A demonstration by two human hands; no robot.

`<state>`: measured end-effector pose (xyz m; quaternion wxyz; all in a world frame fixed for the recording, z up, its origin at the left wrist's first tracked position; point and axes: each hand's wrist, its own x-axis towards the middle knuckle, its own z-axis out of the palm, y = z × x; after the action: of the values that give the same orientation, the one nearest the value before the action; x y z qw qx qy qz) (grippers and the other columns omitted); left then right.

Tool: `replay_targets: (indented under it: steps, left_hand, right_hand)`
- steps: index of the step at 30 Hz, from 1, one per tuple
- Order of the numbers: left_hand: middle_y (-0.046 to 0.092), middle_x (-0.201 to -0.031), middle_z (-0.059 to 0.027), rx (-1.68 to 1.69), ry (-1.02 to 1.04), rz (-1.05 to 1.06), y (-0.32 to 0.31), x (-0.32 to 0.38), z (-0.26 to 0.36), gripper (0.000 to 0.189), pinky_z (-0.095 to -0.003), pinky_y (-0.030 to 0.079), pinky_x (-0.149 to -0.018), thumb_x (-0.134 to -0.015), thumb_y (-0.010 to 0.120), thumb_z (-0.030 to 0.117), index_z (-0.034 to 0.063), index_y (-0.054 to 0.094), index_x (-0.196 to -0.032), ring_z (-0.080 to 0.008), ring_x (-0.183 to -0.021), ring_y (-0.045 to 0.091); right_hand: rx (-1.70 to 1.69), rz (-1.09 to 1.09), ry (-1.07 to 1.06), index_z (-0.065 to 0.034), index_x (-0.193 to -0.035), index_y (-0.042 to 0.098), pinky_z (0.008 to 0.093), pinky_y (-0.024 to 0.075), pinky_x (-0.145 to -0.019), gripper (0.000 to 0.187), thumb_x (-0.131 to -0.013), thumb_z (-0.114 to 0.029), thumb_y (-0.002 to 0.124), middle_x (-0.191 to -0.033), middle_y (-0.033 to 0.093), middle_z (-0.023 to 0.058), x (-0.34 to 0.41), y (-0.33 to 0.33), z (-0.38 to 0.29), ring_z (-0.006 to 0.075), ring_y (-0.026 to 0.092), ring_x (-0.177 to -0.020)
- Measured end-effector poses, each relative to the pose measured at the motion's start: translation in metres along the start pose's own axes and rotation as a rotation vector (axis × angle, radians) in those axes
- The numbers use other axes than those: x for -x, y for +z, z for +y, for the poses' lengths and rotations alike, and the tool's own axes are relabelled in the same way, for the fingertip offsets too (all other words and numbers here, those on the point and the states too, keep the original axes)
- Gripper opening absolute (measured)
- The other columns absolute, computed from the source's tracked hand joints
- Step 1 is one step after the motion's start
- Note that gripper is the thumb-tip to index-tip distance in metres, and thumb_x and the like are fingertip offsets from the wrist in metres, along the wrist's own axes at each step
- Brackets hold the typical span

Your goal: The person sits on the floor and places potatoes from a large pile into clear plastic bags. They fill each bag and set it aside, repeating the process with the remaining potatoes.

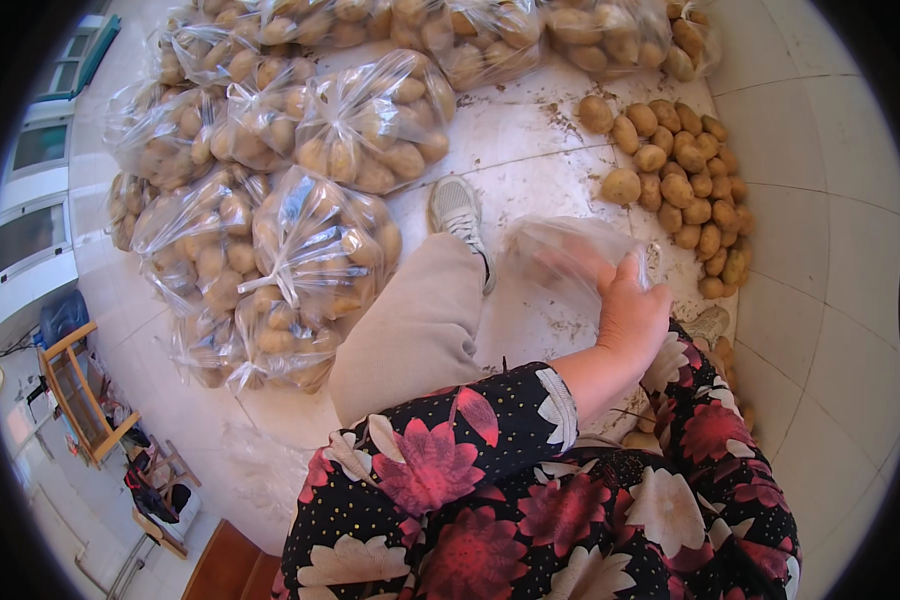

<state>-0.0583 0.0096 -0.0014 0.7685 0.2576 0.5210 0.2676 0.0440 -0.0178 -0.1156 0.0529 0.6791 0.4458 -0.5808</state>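
Note:
My left hand (630,311) grips the gathered rim of a clear plastic bag (551,225) over the white floor. My right hand (574,259) shows blurred through the film, seemingly inside or behind the bag, partly hidden by my left hand; its finger pose is unclear. No potatoes are visible in this bag. Just beyond and to the right lies a heap of loose potatoes (675,187) along the tiled wall. At the left stand several tied clear bags full of potatoes (375,124), one knotted bag (322,240) close to my leg.
My shoe (457,210) stands between the bags and the held bag. More filled potato bags (465,37) line the far side. Tiled wall (787,225) bounds the right. A wooden frame (82,397) and a thin plastic sheet or bags (262,465) lie at lower left.

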Motion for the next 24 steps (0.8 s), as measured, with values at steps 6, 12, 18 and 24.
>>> replay_targets:
  steps: [6, 12, 18, 24]
  left_hand:
    - [0.056, -0.091, -0.0202, 0.079, -0.045, -0.004, -0.006, 0.006, 0.024, 0.051, -0.0338, 0.044, -0.069, -0.075, 0.047, 0.008, -0.0036, 0.037, -0.124, -0.0243, -0.079, 0.055]
    - [0.056, -0.086, -0.0131, 0.061, -0.103, -0.015, -0.004, 0.008, 0.042, 0.053, -0.0275, 0.044, -0.063, -0.076, 0.047, 0.007, -0.0024, 0.036, -0.127, -0.0144, -0.072, 0.053]
    - [0.049, -0.075, -0.0034, 0.203, -0.139, -0.054, -0.002, 0.005, 0.043, 0.046, -0.0205, 0.033, -0.053, -0.076, 0.046, 0.006, 0.0005, 0.039, -0.121, -0.0079, -0.063, 0.041]
    - [0.049, -0.075, -0.0028, 0.254, -0.094, -0.021, -0.009, 0.002, 0.040, 0.049, -0.0186, 0.032, -0.052, -0.078, 0.047, 0.007, 0.0021, 0.036, -0.125, -0.0065, -0.062, 0.039]
  right_hand:
    - [0.091, 0.028, -0.028, -0.0026, -0.099, 0.055, 0.0244, 0.0443, -0.069, 0.029, -0.074, -0.015, 0.061, -0.086, 0.058, 0.0051, -0.012, 0.012, -0.009, 0.0116, 0.054, -0.078]
    - [0.121, 0.120, -0.063, -0.0026, -0.096, 0.056, 0.0235, 0.0445, -0.065, 0.025, -0.075, -0.015, 0.061, -0.082, 0.059, 0.0044, -0.016, 0.009, -0.001, 0.0109, 0.054, -0.074]
    - [0.121, 0.163, -0.129, -0.0026, -0.092, 0.058, 0.0225, 0.0447, -0.062, 0.021, -0.075, -0.014, 0.061, -0.078, 0.059, 0.0038, -0.021, 0.006, 0.006, 0.0103, 0.055, -0.070]
    - [-0.126, -0.013, -0.358, -0.0026, -0.088, 0.059, 0.0215, 0.0450, -0.058, 0.017, -0.076, -0.014, 0.061, -0.074, 0.060, 0.0031, -0.010, -0.050, -0.008, 0.0097, 0.055, -0.065]
